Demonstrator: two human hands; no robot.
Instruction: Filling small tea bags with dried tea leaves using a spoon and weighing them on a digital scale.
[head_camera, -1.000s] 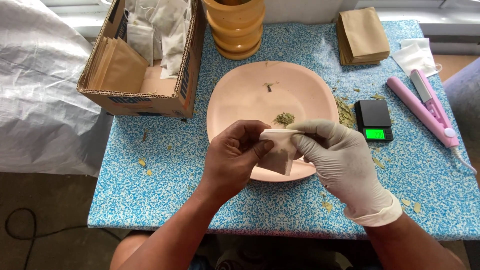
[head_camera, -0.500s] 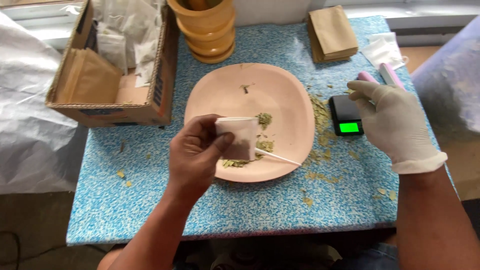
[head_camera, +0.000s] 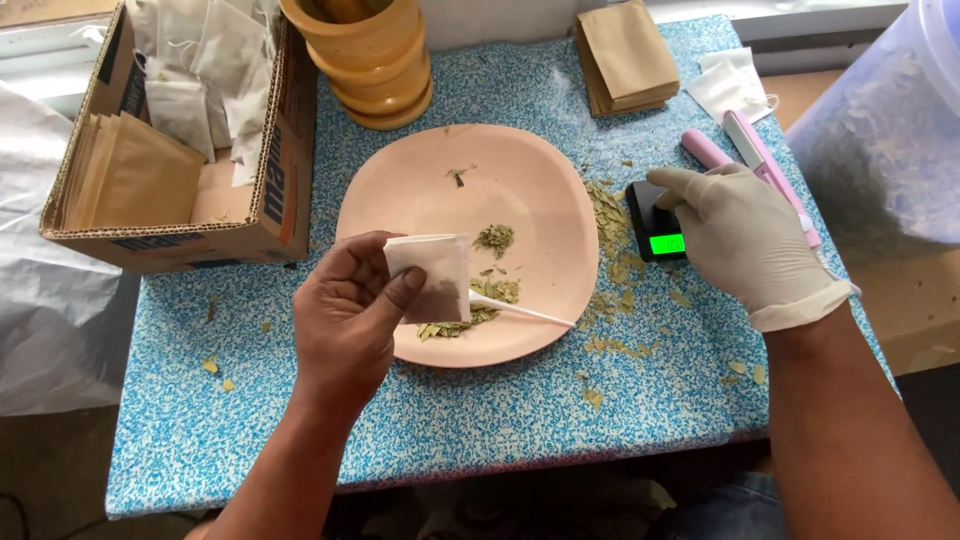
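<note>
Fingers, left hand (head_camera: 345, 325): thumb and forefinger were pinched shut on one small white paper bag (head_camera: 432, 275), held upright over the near left part of the plate; the dark shade in its lower half suggested it was filled.
Fingers, right hand (head_camera: 745, 240): gloved, loosely curled and spread, gripping nothing; the fingertips rested at the right edge of the small black scale (head_camera: 655, 222).
Change: a second before, both hands had met on the bag over the plate; half a second before, the gloved hand had already let go and moved right towards the scale. Now it had reached the scale while the bare hand alone kept the bag.
Meaning: judged from this, handling of the bag looked done and weighing looked next.
Plate: one pink plate (head_camera: 530, 175) in the middle of the blue speckled table (head_camera: 480, 420), carrying small heaps of dried leaves (head_camera: 494, 238) and one thin white stick (head_camera: 520, 312).
Scale: one, just right of the plate, with a lit green display.
Spilled leaves: scattered flakes on the table between plate and scale; too many to count.
Far side: one stack of yellow bowls (head_camera: 375, 60); one pile of brown envelopes (head_camera: 628, 55).
Left: one cardboard box (head_camera: 265, 200) holding white bags and brown envelopes.
Right: one pink tool (head_camera: 750, 150) beyond the scale.
</note>
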